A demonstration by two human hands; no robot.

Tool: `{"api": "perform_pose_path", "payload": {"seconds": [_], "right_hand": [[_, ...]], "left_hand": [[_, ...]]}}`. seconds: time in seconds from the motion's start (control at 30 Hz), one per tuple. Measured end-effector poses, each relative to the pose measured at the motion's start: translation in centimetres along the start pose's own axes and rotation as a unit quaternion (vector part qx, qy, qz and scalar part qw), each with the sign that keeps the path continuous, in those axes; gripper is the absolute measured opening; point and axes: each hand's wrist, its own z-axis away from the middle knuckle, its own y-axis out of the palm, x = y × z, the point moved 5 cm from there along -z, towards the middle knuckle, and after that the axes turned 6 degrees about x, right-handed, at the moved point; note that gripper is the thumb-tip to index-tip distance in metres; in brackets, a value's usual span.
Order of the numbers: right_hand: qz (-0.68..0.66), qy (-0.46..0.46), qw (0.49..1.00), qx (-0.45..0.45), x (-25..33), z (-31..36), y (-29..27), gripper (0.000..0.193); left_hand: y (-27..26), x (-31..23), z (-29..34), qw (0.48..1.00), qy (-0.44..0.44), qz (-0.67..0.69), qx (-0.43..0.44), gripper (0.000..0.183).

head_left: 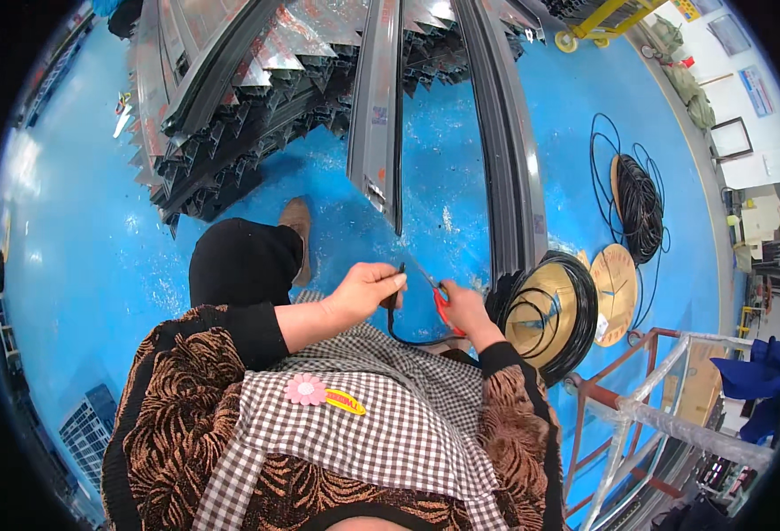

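Observation:
My left hand point(368, 292) pinches the end of a thin black rubber strip point(417, 342) between thumb and fingers, in front of my lap. From there the strip hangs in a curve below my right hand, toward the black coil point(587, 305) at the right. My right hand point(463, 308) grips red-handled scissors point(440, 308). Their blades point up and left, close to the pinched end; whether they touch it I cannot tell. Just beyond the hands, the cut end of a long grey metal profile point(374, 133) juts toward me.
Another long profile point(507, 150) reaches down beside the coil. Stacked metal profiles point(257, 115) with jagged ends fill the far left. A second black coil point(640, 208) and a round cardboard disc point(614, 292) lie on the blue floor point(673, 292). A metal frame cart point(625, 407) stands at right.

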Motion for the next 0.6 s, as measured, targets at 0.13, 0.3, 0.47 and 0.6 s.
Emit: {"api": "perform_pose_path", "payload": {"seconds": [0.13, 0.3, 0.47, 0.6], "right_hand": [[0.065, -0.064, 0.986, -0.14, -2.3, -3.3, 2.2, 0.034], [-0.605, -0.063, 0.792, 0.054, 8.4, 0.4, -3.4, 0.034], [-0.622, -0.058, 0.78, 0.029, 9.7, 4.3, -2.2, 0.021], [-0.67, -0.003, 0.742, -0.031, 9.4, 8.2, -4.3, 0.019]], "left_hand": [[0.3, 0.7, -1.4, 1.0, 0.017, -0.01, 0.01, 0.016], [1.2, -1.8, -1.6, 0.992, 0.118, -0.032, -0.009, 0.016], [0.1, -3.1, -0.9, 0.95, 0.074, -0.303, 0.019, 0.018], [-4.8, -12.6, 7.4, 0.895, 0.11, -0.431, -0.037, 0.015]]}}
